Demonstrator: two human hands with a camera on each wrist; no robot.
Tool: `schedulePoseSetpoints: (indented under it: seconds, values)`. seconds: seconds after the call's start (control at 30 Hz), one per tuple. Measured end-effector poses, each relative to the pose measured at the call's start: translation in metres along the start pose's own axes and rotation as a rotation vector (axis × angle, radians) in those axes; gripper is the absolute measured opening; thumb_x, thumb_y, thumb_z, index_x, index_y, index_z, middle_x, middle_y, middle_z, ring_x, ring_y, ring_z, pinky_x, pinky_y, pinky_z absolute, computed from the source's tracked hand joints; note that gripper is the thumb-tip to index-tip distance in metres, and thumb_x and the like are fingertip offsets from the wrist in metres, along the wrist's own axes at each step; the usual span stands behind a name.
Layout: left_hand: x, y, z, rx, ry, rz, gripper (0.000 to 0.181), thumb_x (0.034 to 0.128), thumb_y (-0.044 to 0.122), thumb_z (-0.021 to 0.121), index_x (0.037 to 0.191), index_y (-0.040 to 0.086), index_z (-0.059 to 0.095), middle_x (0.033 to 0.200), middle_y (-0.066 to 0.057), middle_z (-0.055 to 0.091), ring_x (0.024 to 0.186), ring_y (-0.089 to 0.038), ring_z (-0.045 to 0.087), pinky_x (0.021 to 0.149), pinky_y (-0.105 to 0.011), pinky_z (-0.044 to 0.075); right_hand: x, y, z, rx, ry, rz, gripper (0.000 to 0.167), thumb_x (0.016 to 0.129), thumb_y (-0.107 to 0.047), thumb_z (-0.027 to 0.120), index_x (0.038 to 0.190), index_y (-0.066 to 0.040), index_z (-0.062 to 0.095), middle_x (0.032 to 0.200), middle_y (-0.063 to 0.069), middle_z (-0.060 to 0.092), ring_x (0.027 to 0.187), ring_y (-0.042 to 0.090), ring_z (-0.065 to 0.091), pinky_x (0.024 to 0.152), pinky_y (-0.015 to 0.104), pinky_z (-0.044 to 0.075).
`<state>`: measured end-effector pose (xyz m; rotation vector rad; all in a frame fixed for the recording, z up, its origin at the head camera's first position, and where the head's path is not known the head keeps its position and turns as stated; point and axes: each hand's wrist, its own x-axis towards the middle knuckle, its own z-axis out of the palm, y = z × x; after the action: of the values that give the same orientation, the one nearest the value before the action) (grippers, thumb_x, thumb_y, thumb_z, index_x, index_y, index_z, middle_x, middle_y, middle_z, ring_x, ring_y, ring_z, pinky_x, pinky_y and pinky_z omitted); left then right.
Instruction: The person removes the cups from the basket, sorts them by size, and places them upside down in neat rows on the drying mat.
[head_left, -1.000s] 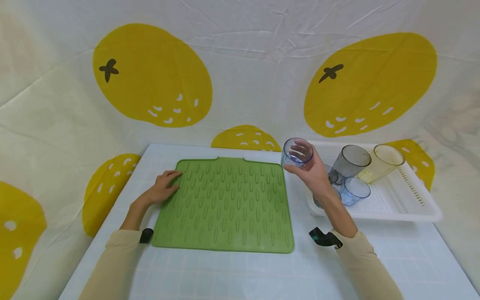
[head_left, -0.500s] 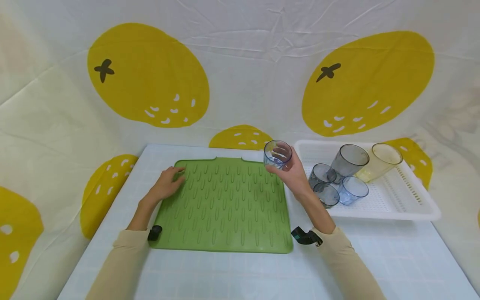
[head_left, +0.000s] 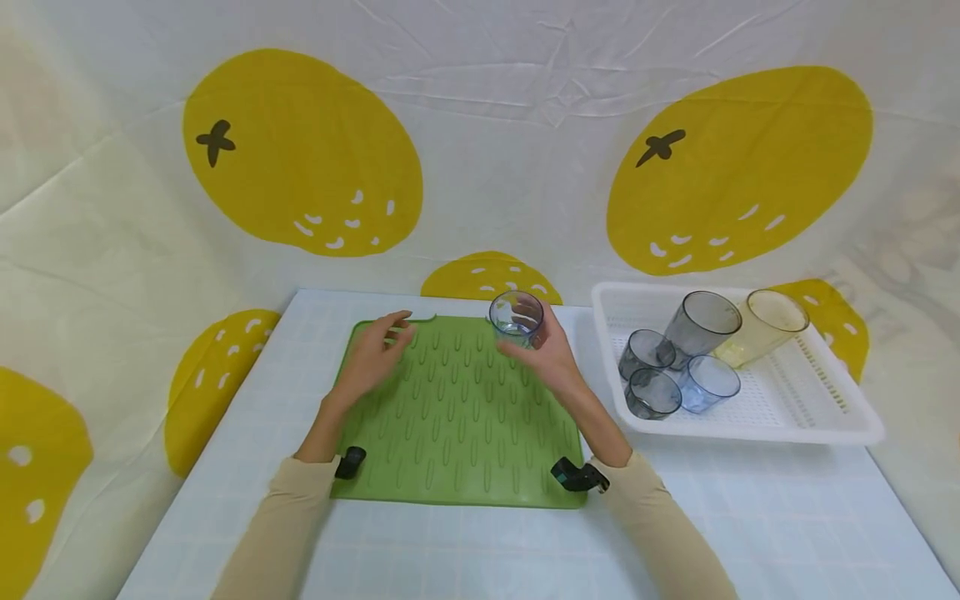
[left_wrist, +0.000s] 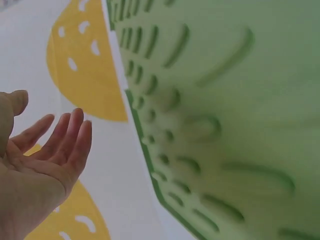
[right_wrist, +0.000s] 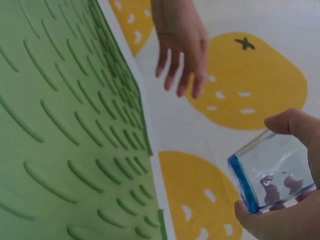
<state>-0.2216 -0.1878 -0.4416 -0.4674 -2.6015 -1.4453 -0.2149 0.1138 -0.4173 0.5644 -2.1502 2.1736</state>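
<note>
Two arms reach over the green mat, right hand grasping a glass, left hand with fingers loosely bent.

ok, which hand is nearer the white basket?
Right: the right hand holds a glass left of the white basket; the left hand is farther off, over the left side of the green mat.

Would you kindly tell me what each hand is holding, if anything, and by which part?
The right hand holds a short, clear, blue-tinted glass tumbler by its side wall; the left hand holds nothing.
</note>
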Motion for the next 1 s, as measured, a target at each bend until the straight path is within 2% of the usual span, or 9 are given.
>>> schedulePoseSetpoints:
  seconds: [0.13,0.27,0.43,0.53,0.73,0.83,1.0]
  values:
    - [0.004,0.016,0.010,-0.050,0.019,-0.015,0.046,0.1094,0.027,0.054,0.148,0.002,0.051,0.134,-0.022,0.058,0.119,-0.037,0.059,0.100,-0.051,0.049,0.001,0.007,0.009,-0.028,-0.005,-0.005,0.076,0.087,0.006,0.077,0.153,-0.007,0.041,0.148,0.019,0.048,0.138,0.034,0.046,0.115,0.043,0.037]
    - [0.007,0.033,0.021,-0.081,0.032,-0.038,0.048,0.1095,0.033,0.052,0.149,0.006,0.052,0.136,-0.018,0.058,0.121,-0.034,0.059,0.101,-0.049,0.049,0.003,0.013,0.018,-0.034,-0.013,0.003,0.078,0.085,0.007,0.079,0.152,-0.006,0.041,0.146,0.019,0.050,0.137,0.038,0.046,0.115,0.046,0.038]
    - [0.011,0.046,0.033,-0.126,0.043,-0.048,0.053,0.1089,0.041,0.051,0.150,0.008,0.051,0.138,-0.014,0.057,0.124,-0.032,0.058,0.103,-0.048,0.049,0.004,0.017,0.028,-0.034,-0.014,0.055,0.079,0.084,0.004,0.080,0.150,-0.001,0.037,0.147,0.021,0.050,0.138,0.041,0.044,0.116,0.046,0.037]
    - [0.010,0.053,0.040,-0.154,0.027,-0.042,0.057,0.1078,0.043,0.052,0.153,0.010,0.046,0.142,-0.012,0.054,0.127,-0.031,0.055,0.106,-0.048,0.047,0.003,0.019,0.033,-0.051,-0.011,0.078,0.076,0.084,0.000,0.081,0.146,0.000,0.037,0.145,0.019,0.052,0.138,0.040,0.045,0.116,0.046,0.037]
    - [0.009,0.063,0.052,-0.166,-0.011,-0.045,0.074,0.1004,0.051,0.063,0.160,0.018,0.035,0.149,-0.009,0.048,0.132,-0.027,0.051,0.106,-0.047,0.047,0.002,0.023,0.038,-0.105,-0.049,0.066,0.070,0.085,-0.004,0.082,0.142,-0.002,0.042,0.140,0.019,0.055,0.133,0.037,0.048,0.114,0.051,0.037]
    - [0.009,0.066,0.057,-0.140,-0.014,-0.041,0.081,0.0956,0.054,0.068,0.161,0.020,0.035,0.149,-0.009,0.048,0.130,-0.029,0.052,0.103,-0.049,0.049,0.001,0.025,0.040,-0.112,-0.097,0.053,0.071,0.087,-0.001,0.080,0.145,-0.001,0.040,0.145,0.019,0.050,0.137,0.034,0.046,0.114,0.054,0.036]
    - [0.008,0.067,0.062,-0.107,-0.026,-0.005,0.082,0.0936,0.045,0.075,0.159,0.014,0.037,0.149,-0.014,0.047,0.128,-0.032,0.054,0.104,-0.052,0.048,-0.001,0.025,0.041,-0.108,-0.154,0.038,0.073,0.090,0.004,0.074,0.151,0.001,0.035,0.155,0.022,0.041,0.145,0.036,0.039,0.116,0.053,0.035]
